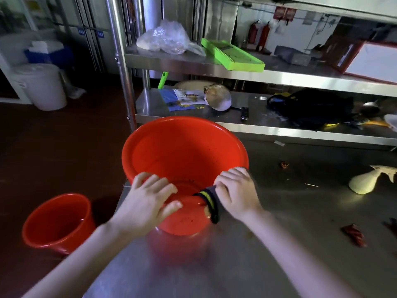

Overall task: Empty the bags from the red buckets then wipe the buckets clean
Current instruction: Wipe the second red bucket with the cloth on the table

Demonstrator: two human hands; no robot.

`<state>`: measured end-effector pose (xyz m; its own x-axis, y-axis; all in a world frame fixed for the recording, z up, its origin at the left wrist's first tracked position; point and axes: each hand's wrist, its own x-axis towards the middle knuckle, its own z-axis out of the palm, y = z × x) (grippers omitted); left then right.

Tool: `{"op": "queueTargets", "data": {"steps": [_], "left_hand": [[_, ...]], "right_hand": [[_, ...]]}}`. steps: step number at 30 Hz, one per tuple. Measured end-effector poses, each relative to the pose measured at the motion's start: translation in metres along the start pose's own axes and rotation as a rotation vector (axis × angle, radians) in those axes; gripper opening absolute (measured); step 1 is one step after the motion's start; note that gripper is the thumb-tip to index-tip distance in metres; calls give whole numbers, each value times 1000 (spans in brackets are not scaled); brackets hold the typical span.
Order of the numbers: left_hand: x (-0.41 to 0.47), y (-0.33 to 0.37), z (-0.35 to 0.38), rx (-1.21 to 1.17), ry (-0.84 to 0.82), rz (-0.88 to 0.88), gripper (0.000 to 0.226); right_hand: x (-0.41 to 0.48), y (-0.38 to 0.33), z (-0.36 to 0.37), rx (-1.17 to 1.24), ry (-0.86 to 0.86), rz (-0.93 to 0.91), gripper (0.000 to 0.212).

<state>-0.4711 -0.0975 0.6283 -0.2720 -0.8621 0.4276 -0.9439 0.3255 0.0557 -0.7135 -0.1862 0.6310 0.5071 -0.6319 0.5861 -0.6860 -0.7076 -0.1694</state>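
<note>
Left hand [148, 201] grips upright bucket [184, 151], right hand [236, 192] cloth [211, 203].

On a steel table [290, 222], near its left edge, a large red bucket [184, 151]. Left hand [148, 198] gripping the near rim, thumb outside. Right hand [236, 192] just beside, holding a dark cloth [211, 201] with a yellow stripe over the rim. Down on the floor at left, a smaller red bucket [58, 218]. At right on the table, well apart, a spray bottle [365, 183] lying on its side.
</note>
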Motion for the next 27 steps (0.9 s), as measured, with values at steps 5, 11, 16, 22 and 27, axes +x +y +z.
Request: {"op": "queueTargets", "data": {"steps": [5, 11, 16, 22, 27], "left_hand": [[2, -61, -8, -108, -80, -133, 74], [6, -41, 10, 23, -34, -53, 66], [5, 6, 18, 89, 20, -158, 58], [2, 0, 9, -19, 24, -76, 65], [1, -51, 3, 9, -111, 46, 57]], "right_hand": [[24, 73, -20, 21, -290, 54, 52], [23, 62, -11, 115, -89, 328, 42], [-8, -29, 9, -172, 90, 276, 30], [0, -2, -3, -36, -71, 35, 33], [16, 66, -26, 32, -279, 140, 55]]}}
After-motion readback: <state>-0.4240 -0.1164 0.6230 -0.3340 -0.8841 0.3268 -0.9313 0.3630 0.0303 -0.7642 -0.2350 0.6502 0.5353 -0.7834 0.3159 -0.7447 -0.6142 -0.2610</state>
